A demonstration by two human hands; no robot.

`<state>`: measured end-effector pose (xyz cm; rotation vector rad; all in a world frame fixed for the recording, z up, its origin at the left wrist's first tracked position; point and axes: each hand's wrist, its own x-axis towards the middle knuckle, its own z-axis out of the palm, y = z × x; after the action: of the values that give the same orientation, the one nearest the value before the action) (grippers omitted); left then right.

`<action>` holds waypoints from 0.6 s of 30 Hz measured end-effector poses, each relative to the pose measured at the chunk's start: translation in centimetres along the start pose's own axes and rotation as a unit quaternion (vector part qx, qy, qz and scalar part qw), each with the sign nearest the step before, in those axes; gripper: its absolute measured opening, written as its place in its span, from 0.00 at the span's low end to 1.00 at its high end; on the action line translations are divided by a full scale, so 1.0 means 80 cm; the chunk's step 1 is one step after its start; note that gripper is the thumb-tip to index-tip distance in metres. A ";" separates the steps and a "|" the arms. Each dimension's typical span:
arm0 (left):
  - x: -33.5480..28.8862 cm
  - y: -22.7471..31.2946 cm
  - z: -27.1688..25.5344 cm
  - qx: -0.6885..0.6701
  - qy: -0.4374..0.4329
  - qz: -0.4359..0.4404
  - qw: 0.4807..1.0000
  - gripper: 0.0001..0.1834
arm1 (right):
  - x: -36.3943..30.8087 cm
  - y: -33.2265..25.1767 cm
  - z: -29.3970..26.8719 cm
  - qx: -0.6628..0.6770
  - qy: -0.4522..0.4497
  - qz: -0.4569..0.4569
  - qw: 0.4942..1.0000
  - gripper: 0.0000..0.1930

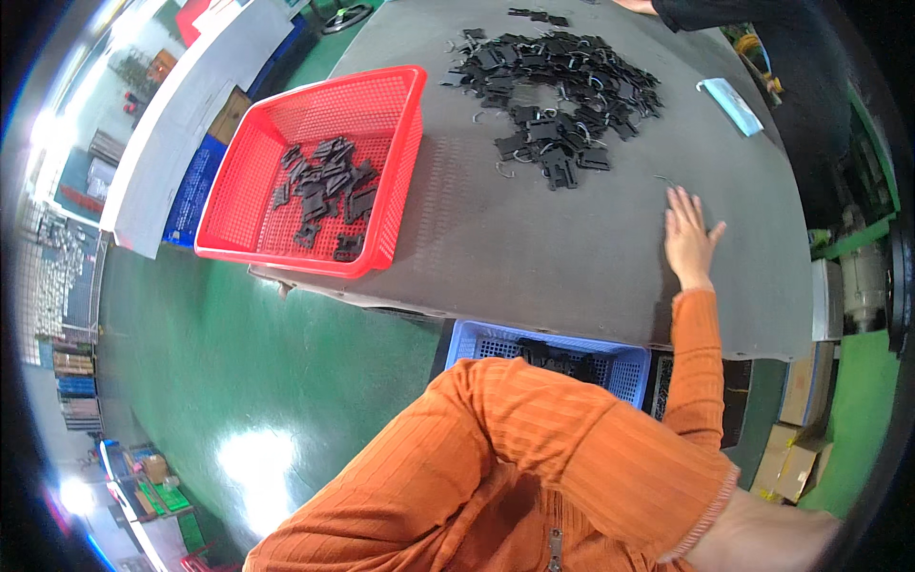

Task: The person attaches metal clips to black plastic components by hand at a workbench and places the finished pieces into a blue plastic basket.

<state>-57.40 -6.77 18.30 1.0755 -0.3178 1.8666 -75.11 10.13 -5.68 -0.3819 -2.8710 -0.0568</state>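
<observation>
My right hand (691,238) lies on the grey tabletop (572,248), fingers spread and holding nothing. A thin metal hook (665,179) rests just beyond its fingertips. My left arm (572,419), in an orange ribbed sleeve, bends across my front close to the camera. Only bare skin past its cuff shows at the lower right; the left hand's fingers are out of the picture. Farther up the table spreads a pile of small black plastic pieces (558,81), several with curved metal hooks. More black pieces (329,186) lie loose in a red perforated basket (405,172) at the left.
A blue face mask (732,105) lies on the table's right side. At the far right stands another person in black (801,67), a hand at the table's far edge. Below the near edge, a blue basket (624,367) holds black pieces. Cardboard boxes (791,458) stand at the right.
</observation>
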 end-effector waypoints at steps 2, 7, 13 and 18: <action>-0.003 0.001 -0.003 0.013 -0.009 0.002 1.000 0.19 | -0.011 0.026 0.002 0.014 -0.016 0.029 0.999 0.21; -0.003 -0.002 0.002 0.016 -0.036 -0.006 0.999 0.20 | -0.045 0.113 0.008 0.023 -0.003 0.069 0.997 0.21; -0.011 -0.018 -0.003 -0.018 -0.031 -0.026 0.999 0.20 | -0.102 0.187 0.007 0.040 0.014 0.100 0.994 0.22; -0.022 -0.035 -0.009 -0.089 0.000 -0.027 0.996 0.21 | -0.109 0.194 0.003 0.031 0.034 0.091 0.995 0.22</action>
<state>-55.21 -5.85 15.93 0.9536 -0.4431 1.7541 -62.96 22.95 -7.96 -0.6140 -2.7501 0.0500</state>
